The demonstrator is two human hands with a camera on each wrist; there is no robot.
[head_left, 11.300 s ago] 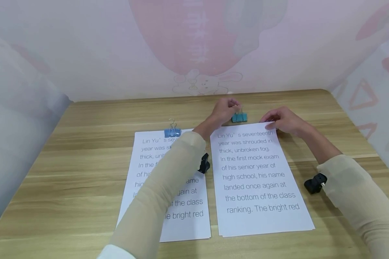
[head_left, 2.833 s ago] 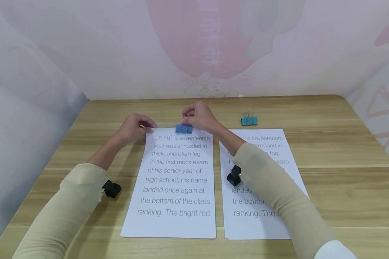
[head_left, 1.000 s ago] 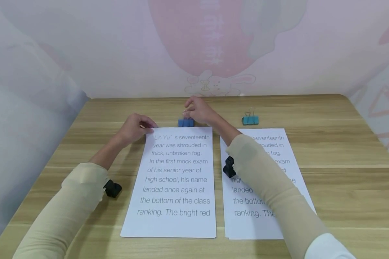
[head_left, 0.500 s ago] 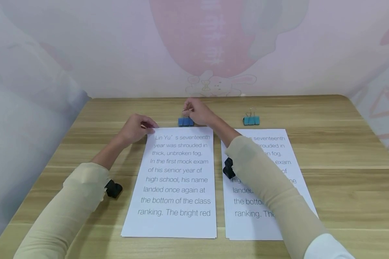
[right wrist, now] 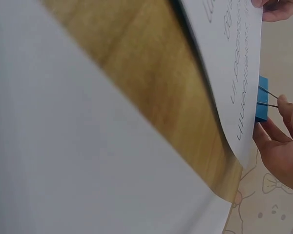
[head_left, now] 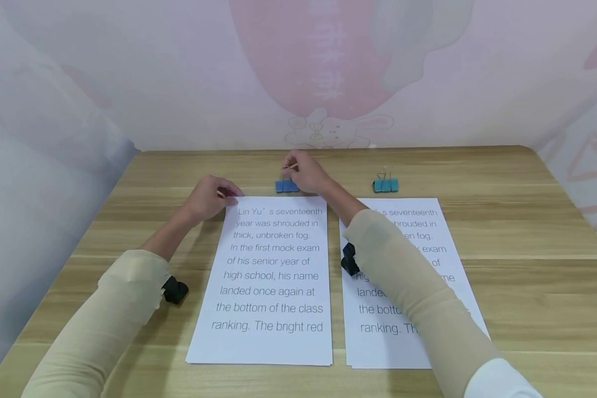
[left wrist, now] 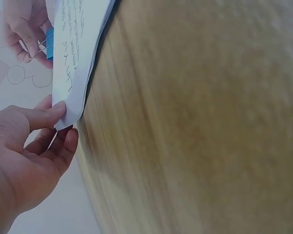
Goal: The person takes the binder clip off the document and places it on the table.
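The blue binder clip [head_left: 286,186] sits at the top edge of the left stack of printed sheets [head_left: 268,276], about midway along that edge, its wire handles sticking up. The right hand [head_left: 305,172] is on it, fingertips pinching those wire handles; the right wrist view shows the clip's blue body against the paper's edge and the wires running into the fingers [right wrist: 285,105]. Whether the clip's mouth actually bites the sheets is hard to call from here. Over at the stack's top left corner, the left hand [head_left: 210,198] pinches the paper, thumb on top and fingers beneath, and the left wrist view shows that corner lifted slightly off the wooden table [head_left: 517,232]. So the two hands are apart, one at the corner, one at the middle of the top edge. To the right lies a second stack of sheets [head_left: 413,260], partly under the right forearm, with a teal binder clip [head_left: 385,184] standing just beyond its top edge.
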